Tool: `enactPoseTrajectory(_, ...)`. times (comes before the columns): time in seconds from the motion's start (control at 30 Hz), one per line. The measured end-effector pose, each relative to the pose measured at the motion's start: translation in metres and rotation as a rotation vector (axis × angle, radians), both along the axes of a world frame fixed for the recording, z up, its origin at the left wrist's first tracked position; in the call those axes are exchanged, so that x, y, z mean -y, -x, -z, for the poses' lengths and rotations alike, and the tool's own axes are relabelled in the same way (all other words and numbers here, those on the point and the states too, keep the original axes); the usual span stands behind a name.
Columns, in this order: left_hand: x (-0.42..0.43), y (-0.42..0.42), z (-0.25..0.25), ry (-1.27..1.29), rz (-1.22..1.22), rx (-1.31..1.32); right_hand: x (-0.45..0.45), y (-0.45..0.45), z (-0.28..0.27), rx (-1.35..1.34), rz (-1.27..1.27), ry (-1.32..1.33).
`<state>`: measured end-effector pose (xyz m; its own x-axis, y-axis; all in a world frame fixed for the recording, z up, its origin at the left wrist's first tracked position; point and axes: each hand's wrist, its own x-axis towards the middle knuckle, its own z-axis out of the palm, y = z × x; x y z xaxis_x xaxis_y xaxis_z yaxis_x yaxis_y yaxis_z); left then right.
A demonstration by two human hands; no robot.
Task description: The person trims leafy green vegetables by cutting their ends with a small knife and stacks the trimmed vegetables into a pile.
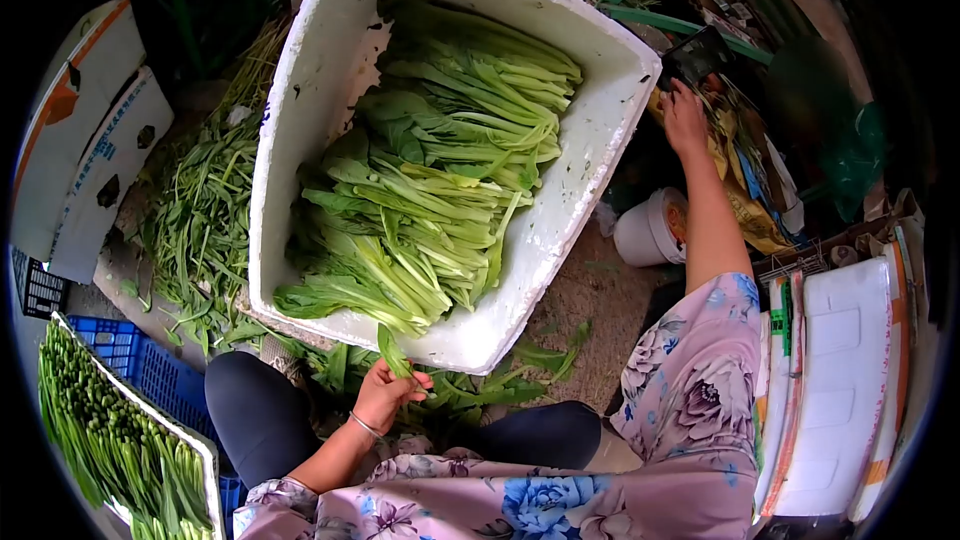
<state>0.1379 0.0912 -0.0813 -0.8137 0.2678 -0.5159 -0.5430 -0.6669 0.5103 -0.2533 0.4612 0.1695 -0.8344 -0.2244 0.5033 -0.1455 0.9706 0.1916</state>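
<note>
My left hand (383,395), with a bracelet at the wrist, pinches a small green leaf (392,350) just below the near rim of a white foam box (270,240). Inside the box lie long leafy green vegetables (430,210) in stacked rows, pale stems mostly towards the right. My right hand (684,120) reaches out beyond the box's right side, fingers bent, beside a black object (698,55). What those fingers hold, if anything, is too small to make out. Loose leaves (490,385) lie on the ground between my knees, under the box's near edge.
A heap of loose greens (205,200) covers the ground left of the box. At lower left, another foam box holds bundled green stalks (130,440), by a blue crate (170,380). A white bucket (643,230) stands at right, near folded white panels (835,380).
</note>
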Motion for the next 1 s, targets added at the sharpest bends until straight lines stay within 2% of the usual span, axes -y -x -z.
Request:
enactPoseTrajectory(0.13, -0.001, 0.011, 0.002, 0.014, -0.005, 0.012, -0.006, 0.022, -0.010, 0.066, -0.029, 0.024)
enactPoseTrajectory(0.17, -0.001, 0.013, 0.002, 0.018, -0.003, 0.026, -0.009, 0.027, -0.012, 0.033, -0.044, 0.102)
enactPoseTrajectory(0.27, 0.001, 0.017, 0.003, 0.023, 0.001, 0.040, -0.018, 0.033, -0.022, -0.004, -0.051, 0.050)
enactPoseTrajectory(0.43, 0.000, 0.020, 0.004, 0.008, -0.009, 0.047, -0.024, 0.013, -0.029, -0.130, -0.062, 0.115)
enactPoseTrajectory(1.0, -0.007, 0.021, 0.008, -0.026, -0.003, 0.043, -0.027, -0.016, -0.014, 0.000, 0.070, 0.021)
